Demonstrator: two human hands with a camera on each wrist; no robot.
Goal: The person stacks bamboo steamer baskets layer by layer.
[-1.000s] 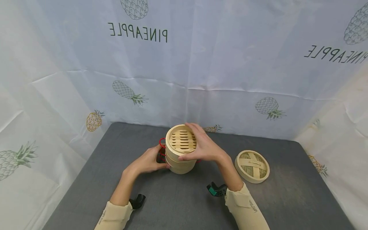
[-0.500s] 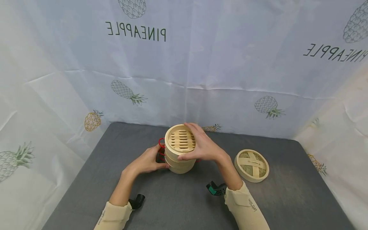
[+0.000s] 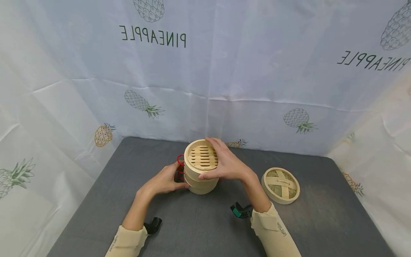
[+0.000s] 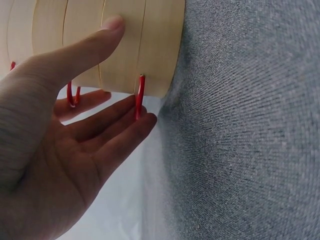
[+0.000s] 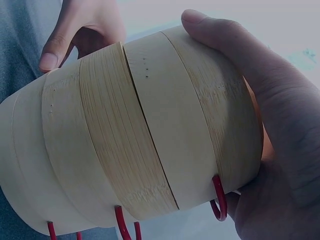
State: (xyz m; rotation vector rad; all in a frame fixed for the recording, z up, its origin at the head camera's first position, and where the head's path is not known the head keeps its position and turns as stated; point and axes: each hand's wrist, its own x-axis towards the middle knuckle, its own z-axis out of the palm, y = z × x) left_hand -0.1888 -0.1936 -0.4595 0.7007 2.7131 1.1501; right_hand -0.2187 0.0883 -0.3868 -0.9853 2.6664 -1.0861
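Nothing has visibly moved. Our right hand [image 3: 229,165] grips the bamboo steamer [image 3: 199,167] up top; our left hand [image 3: 165,180], lower down.

Your head view faces forward and down over the table [image 3: 192,228]; your wrist views, close in, share the steamer stack [image 5: 117,135]: upper left in the left, centre in the right.

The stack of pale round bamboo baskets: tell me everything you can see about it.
The stack of pale round bamboo-looking baskets stands upright on a dark grey cloth-like surface. Its top is uncovered, showing a slatted floor inside a raised rim. Seams divide the smooth walls, and red loop handles stick out at the sides. The right hand grips the top basket, fingers at the far rim; the left hand holds it lower down, thumb against the wall.
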